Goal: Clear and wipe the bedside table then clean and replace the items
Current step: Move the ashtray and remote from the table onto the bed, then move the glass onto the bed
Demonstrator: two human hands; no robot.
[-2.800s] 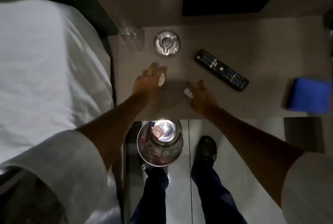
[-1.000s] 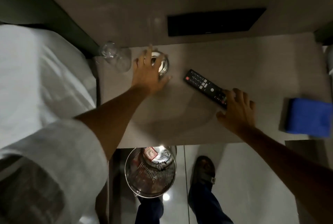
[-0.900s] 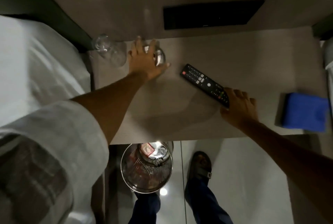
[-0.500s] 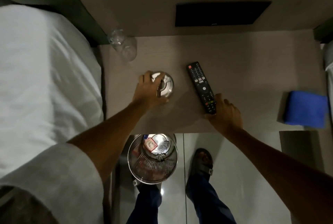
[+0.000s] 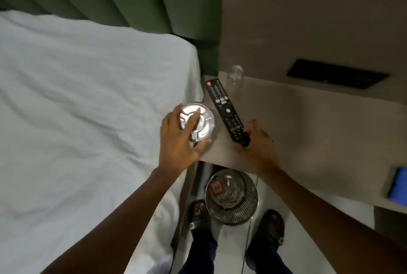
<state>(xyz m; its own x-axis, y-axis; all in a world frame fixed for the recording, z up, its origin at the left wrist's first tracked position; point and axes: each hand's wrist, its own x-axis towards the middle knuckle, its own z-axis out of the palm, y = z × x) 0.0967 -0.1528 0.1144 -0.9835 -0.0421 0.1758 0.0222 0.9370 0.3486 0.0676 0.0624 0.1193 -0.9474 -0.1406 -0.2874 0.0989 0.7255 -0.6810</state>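
My left hand (image 5: 176, 141) is closed around the near rim of the round metal ashtray (image 5: 198, 123), fingers wrapped over its edge, holding it up with its open face toward me. It sits over the gap where the white bed (image 5: 88, 108) meets the left edge of the table (image 5: 308, 124).

My right hand (image 5: 256, 141) is clamped on the near end of the black remote (image 5: 225, 108), fingers curled round the bottom of it. The remote's long axis runs from my hand away and to the left, its button face up and the end with the red button pointing toward the far left corner of the table, just beside a clear glass (image 5: 235, 75) standing there. Whether the remote is resting on the table or lifted off it, I cannot tell.

A folded blue cloth (image 5: 397, 185) lies at the table's right end, well apart from both hands. Below the table's front edge a metal bin (image 5: 231, 196) stands on the floor between my sandalled feet.
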